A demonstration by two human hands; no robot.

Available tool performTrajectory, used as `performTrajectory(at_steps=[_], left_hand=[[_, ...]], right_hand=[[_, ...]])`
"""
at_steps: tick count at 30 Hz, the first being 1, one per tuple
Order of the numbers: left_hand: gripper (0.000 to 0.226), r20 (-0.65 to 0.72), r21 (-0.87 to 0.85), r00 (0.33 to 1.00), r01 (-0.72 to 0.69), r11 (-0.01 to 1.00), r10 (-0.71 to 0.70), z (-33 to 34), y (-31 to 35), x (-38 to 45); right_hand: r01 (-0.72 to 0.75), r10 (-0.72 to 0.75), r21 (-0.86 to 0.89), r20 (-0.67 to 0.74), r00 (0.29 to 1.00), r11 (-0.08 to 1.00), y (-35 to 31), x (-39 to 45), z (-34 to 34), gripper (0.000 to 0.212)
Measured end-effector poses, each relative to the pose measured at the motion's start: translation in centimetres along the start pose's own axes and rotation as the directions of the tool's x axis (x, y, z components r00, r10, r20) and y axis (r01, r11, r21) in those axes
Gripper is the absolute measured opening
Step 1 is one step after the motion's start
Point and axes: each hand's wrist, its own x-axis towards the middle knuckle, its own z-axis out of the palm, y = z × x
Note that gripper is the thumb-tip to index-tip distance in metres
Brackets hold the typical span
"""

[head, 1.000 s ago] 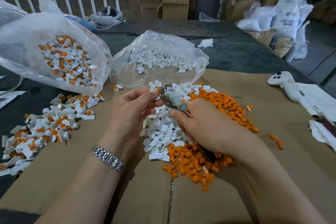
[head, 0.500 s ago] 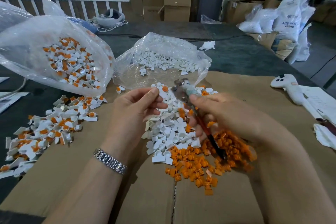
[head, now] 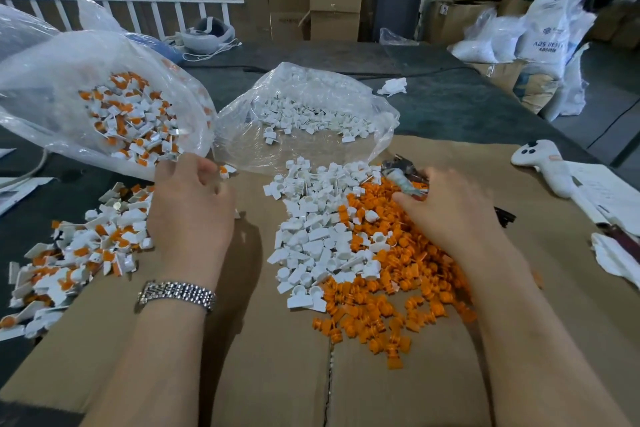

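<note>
The left hand (head: 192,215) is held low beside the heap of assembled pieces (head: 86,246) at the left, its fingers loosely curled, and nothing is seen gripped in them; one assembled piece (head: 224,170) is seen just beside the fingertips. The right hand (head: 453,215) is curled round the pliers (head: 403,177), whose taped head points up and away, while its fingertips are pressed down into the orange plugs (head: 391,291). The white caps (head: 311,236) are heaped between the hands on the cardboard (head: 277,374), touching the orange heap.

The step is judged to be the fetching of parts for the next piece. A single plug should be pinched by the free fingertips while the pliers are kept tucked in the palm, so that no regrip is needed. One cap should be taken by the left hand, and the finished heap should be kept apart from the loose parts.

Half a second ago the hands were raised close together above the white caps, a capped piece was pinched in the left fingertips, and the pliers' head was held just beside it. Now the hands are well apart, and both have been lowered.
</note>
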Motion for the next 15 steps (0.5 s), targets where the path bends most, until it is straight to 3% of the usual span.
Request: performTrajectory(at_steps=[3, 7, 9, 12, 15], left_hand=[[0.006, 0.203, -0.079, 0.973, -0.099, 0.992, 0.113, 0.1, 0.5, -0.3], [0.014, 0.549, -0.083, 0.826, -0.095, 0.992, 0.125, 0.3, 1.1, -0.8], [0.022, 0.622, -0.078, 0.773, -0.104, 0.992, 0.13, 0.4, 1.2, -1.0], [0.007, 0.676, -0.122, 0.719, -0.112, 0.986, 0.165, 0.7, 1.3, -1.4], [0.004, 0.659, -0.137, 0.737, -0.081, 0.987, 0.152, 1.0, 1.3, -1.5]], right_hand=[[0.002, -0.001, -0.031, 0.021, 1.0, 1.0, -0.1, 0.1, 0.5, 0.061], [0.025, -0.022, -0.068, 0.039, 0.999, 0.997, -0.4, 0.1, 0.9, 0.061], [0.031, -0.027, -0.062, 0.065, 0.998, 0.998, -0.6, 0.2, 1.0, 0.059], [0.026, -0.023, -0.03, 0.089, 0.996, 0.999, -0.5, 0.2, 1.0, 0.06], [0.03, -0.028, -0.015, 0.113, 0.993, 0.999, -0.4, 0.2, 1.0, 0.064]])
